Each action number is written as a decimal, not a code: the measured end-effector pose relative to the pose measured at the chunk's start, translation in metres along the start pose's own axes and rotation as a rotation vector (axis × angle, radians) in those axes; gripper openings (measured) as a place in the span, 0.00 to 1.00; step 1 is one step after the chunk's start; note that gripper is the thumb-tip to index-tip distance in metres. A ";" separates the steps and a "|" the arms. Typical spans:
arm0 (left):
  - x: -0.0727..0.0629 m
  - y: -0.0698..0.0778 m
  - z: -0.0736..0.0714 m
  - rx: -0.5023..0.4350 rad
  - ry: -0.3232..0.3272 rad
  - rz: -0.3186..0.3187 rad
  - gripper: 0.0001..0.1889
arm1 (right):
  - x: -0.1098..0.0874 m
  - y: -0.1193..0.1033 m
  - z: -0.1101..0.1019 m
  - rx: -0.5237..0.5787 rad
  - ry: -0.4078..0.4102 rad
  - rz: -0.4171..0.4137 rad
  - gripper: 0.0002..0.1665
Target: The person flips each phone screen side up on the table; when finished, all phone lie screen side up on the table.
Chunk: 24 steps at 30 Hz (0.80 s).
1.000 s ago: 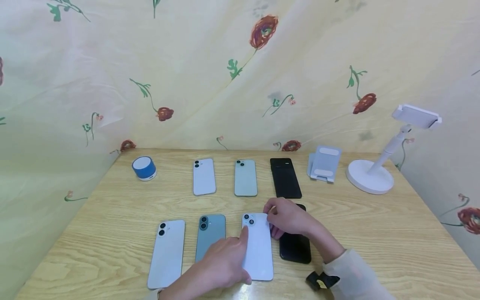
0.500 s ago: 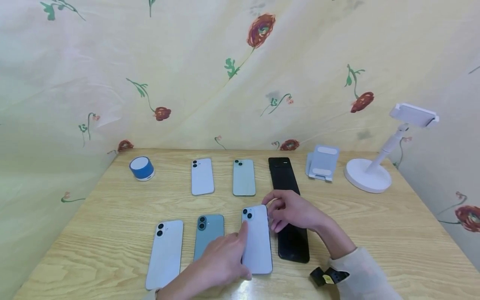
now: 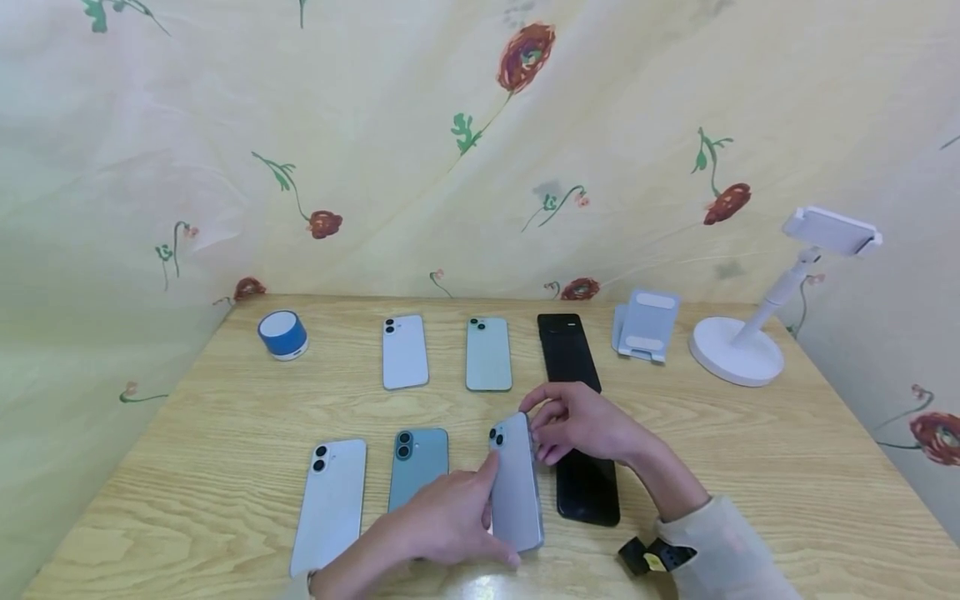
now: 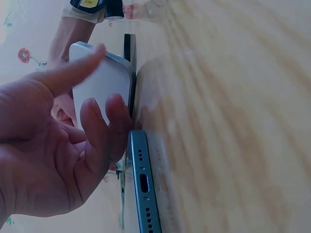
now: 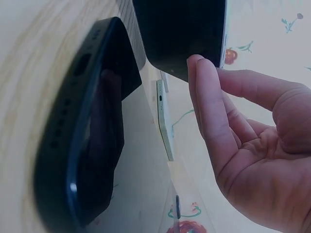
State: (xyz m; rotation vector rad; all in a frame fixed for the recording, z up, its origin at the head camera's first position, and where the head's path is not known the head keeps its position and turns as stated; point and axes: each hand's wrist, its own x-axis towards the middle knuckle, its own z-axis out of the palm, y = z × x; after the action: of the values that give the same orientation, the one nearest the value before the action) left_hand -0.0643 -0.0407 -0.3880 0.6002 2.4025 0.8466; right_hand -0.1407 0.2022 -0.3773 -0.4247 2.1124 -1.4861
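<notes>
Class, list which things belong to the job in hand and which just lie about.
Likely the job: left hand, right hand, tilted phone.
Seemingly lying about: speaker, grey stand, white stand, teal phone, front-left white phone, front black phone, back-left white phone, pale green phone, back black phone.

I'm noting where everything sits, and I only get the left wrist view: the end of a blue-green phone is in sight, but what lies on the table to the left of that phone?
Observer: In the head view, a white phone lies with its cameras up to the left of the blue-green phone.

Operator: Good. I see only the pale back of the tilted phone by the left hand. What does its other face look like?

Observer: The right wrist view shows that face as a dark screen.
</notes>
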 end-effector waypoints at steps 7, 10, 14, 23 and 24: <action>0.003 0.000 -0.004 -0.139 -0.054 -0.042 0.57 | 0.000 0.000 0.001 0.009 0.018 -0.008 0.24; 0.005 0.000 -0.004 -0.149 -0.050 -0.028 0.54 | -0.001 -0.001 0.002 0.018 0.018 -0.007 0.24; 0.006 0.002 -0.004 -0.205 -0.066 -0.006 0.47 | -0.002 -0.003 0.004 0.019 0.009 -0.015 0.24; 0.006 0.003 -0.005 -0.286 -0.082 -0.001 0.41 | -0.001 -0.004 0.007 0.005 0.000 -0.009 0.24; 0.006 0.003 -0.005 -0.287 -0.081 -0.002 0.41 | -0.001 -0.004 0.008 0.006 -0.003 -0.009 0.25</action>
State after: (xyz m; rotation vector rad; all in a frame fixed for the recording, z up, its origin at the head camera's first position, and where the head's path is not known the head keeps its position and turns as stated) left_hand -0.0712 -0.0372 -0.3840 0.5085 2.1554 1.1191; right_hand -0.1358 0.1950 -0.3755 -0.4344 2.1064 -1.4956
